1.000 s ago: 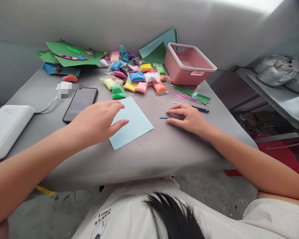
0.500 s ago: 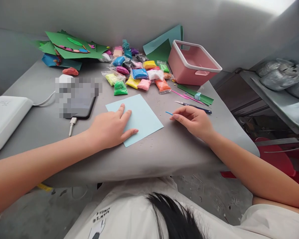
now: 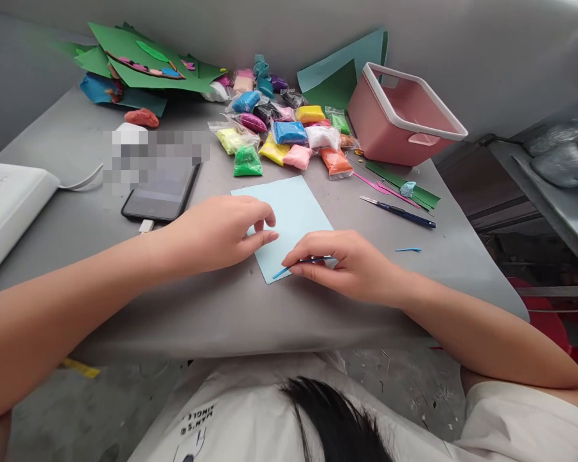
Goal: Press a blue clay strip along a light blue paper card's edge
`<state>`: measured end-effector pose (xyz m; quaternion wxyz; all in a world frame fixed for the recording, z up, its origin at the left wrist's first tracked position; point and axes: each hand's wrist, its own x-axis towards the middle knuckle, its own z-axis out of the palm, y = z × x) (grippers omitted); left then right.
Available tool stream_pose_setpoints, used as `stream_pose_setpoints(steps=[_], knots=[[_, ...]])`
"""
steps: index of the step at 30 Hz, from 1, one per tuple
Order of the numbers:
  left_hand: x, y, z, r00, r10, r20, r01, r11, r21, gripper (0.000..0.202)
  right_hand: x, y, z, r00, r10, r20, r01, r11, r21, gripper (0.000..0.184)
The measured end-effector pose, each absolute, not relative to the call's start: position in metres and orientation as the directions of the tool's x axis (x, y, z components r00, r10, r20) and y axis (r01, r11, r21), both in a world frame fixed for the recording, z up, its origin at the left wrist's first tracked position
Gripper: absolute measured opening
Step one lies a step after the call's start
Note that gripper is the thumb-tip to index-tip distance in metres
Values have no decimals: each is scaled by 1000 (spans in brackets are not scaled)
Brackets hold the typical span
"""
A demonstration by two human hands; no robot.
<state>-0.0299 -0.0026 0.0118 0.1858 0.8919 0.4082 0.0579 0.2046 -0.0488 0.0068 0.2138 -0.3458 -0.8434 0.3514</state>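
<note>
A light blue sheet of paper (image 3: 293, 212) lies on the grey table (image 3: 347, 308) in front of me. My left hand (image 3: 221, 231) rests on its left edge with the fingers curled down, pressing the sheet. My right hand (image 3: 347, 263) is closed in a pinch on a thin blue strip (image 3: 293, 264) that lies across the sheet's near corner. A second short blue strip (image 3: 408, 249) lies on the table to the right, apart from both hands.
Several bags of coloured clay (image 3: 289, 131) lie behind the sheet. A pink basket (image 3: 404, 122) stands at the back right, green paper sheets (image 3: 139, 61) at the back left. A phone (image 3: 164, 192) and white box (image 3: 7, 212) lie left; a blue-handled tool (image 3: 399, 212) lies right.
My right hand has lifted a thin blue strip from the table on the right and brought it onto the sheet's near corner. My left hand has curled its fingers on the sheet.
</note>
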Motion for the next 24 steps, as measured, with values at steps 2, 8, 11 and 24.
stream_pose_setpoints(steps=[2, 8, 11, 24], knots=[[-33, -1, 15, 723, 686, -80, 646, -631, 428, 25, 199, -50, 3, -666, 733, 136, 440, 534, -722, 14], [-33, -4, 16, 766, 606, -214, 621, -612, 490, 14, 196, -56, -10, -685, 690, 235, 405, 629, -664, 14], [-33, -4, 13, 765, 600, -234, 627, -611, 484, 14, 197, -58, -11, -699, 660, 276, 385, 672, -633, 14], [-33, -4, 12, 768, 598, -231, 625, -619, 476, 22, 200, -61, -17, -706, 619, 343, 392, 746, -538, 16]])
